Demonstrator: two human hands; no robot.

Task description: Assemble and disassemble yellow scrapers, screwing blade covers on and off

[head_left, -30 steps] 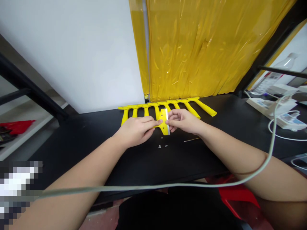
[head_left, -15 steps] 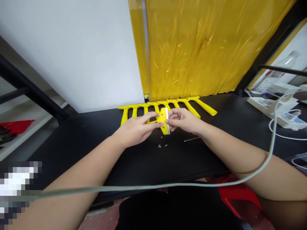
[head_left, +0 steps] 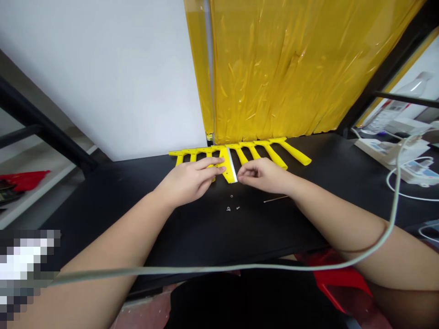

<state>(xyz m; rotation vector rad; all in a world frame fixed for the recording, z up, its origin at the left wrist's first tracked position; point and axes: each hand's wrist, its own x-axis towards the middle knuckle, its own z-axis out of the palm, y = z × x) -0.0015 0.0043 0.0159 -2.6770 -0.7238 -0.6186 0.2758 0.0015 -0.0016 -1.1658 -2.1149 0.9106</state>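
Presently, I have the yellow plastic T-shaped scraper (head_left: 228, 175) mid-scene over the black surface (head_left: 206, 233), my left grip (head_left: 192, 179) closed on it. A thin pale strip (head_left: 232, 164) already runs along its right edge. As far as I can judge, the piece is only partly put together: small silvery metal bits (head_left: 228, 209) lie loose on the near side, and a dark hole (head_left: 227, 173) shows in the scraper. My right grip (head_left: 260, 173) has its fingers curled just beside the strip; I cannot tell whether it pinches anything. A thin metal rod (head_left: 275, 199) lies to the right. On the far side, similar yellow plastic tools (head_left: 243, 157) lie in a row, in no container. Far right, there is a clear plastic bottle (head_left: 394, 107); its contents I cannot make out.
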